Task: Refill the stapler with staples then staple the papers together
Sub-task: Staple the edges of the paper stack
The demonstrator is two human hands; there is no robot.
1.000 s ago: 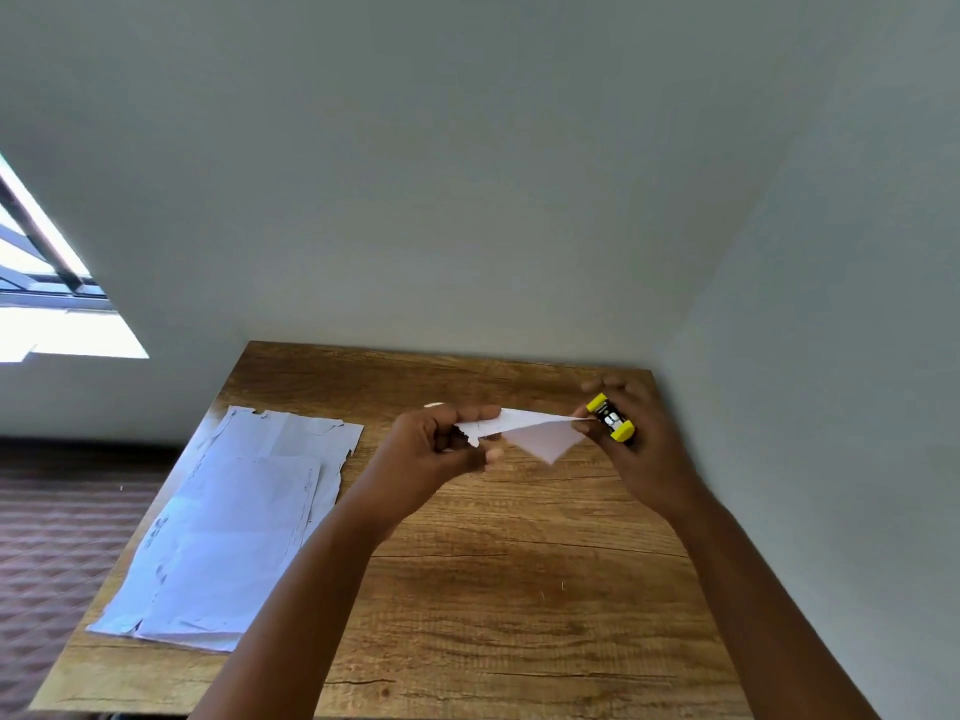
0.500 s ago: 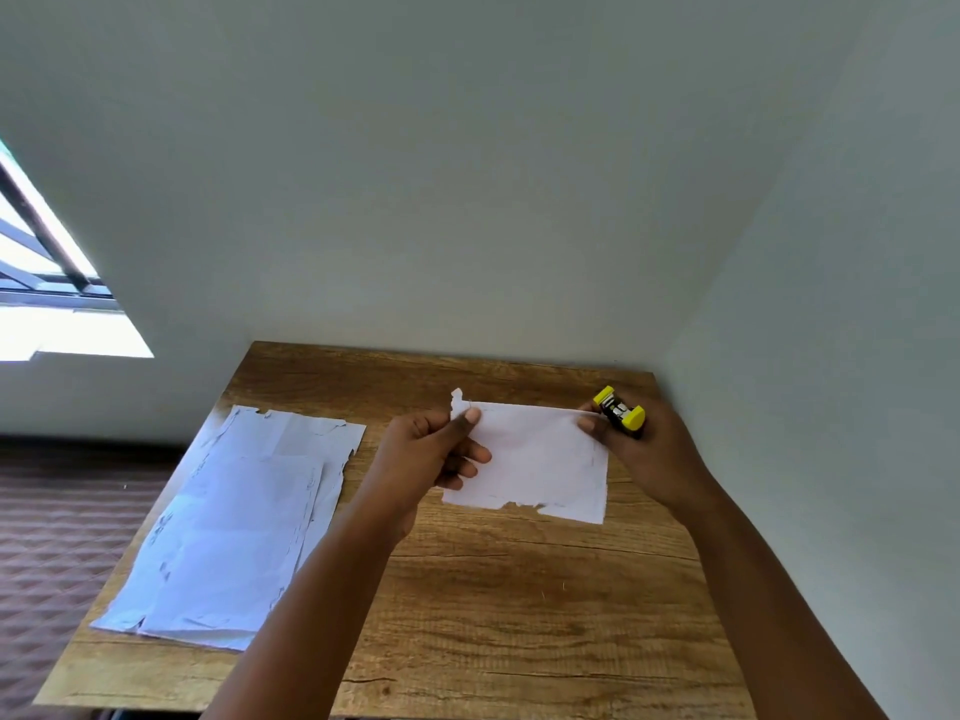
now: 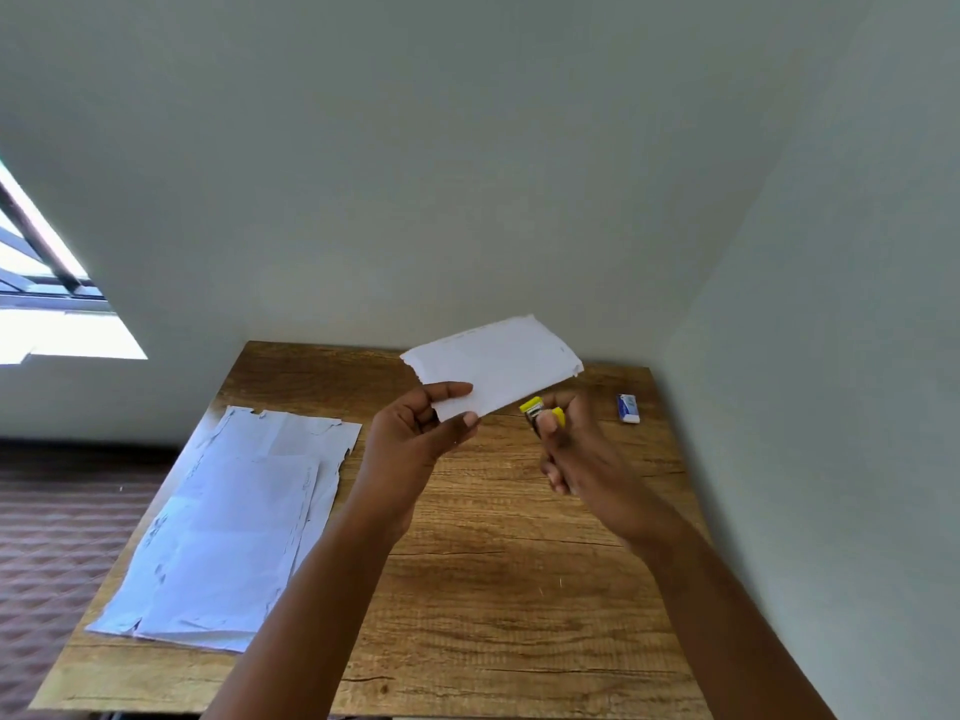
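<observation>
Stapler (image 3: 543, 414), small with yellow ends, sits in the person's right hand (image 3: 582, 454), whose fingers and thumb are curled round it, raised above a wooden counter (image 3: 519, 589). Only the yellow tip and a bit of dark metal show past the fingers, so whether staples are loaded cannot be told. The left hand (image 3: 415, 439) pinches a small torn-edged set of papers (image 3: 498, 363) by its lower left corner, between thumb and fingers, holding it up in the air and tilted, with its far end rising toward the wall. The stapler's tip is just beside the lower edge of the papers but apart from them.

On the left part of the counter lies a larger stack of white sheets (image 3: 228, 522), loosely overlapped with ragged top edges. Near the far right corner lies a small blue and white box (image 3: 627, 408), possibly the staple box.

Judging by the pose, the stapling step is in hand and the refill looks done. The next move likely calls for sliding an edge or corner of the held papers into the stapler's mouth, keeping the sheets aligned, then squeezing firmly.
</observation>
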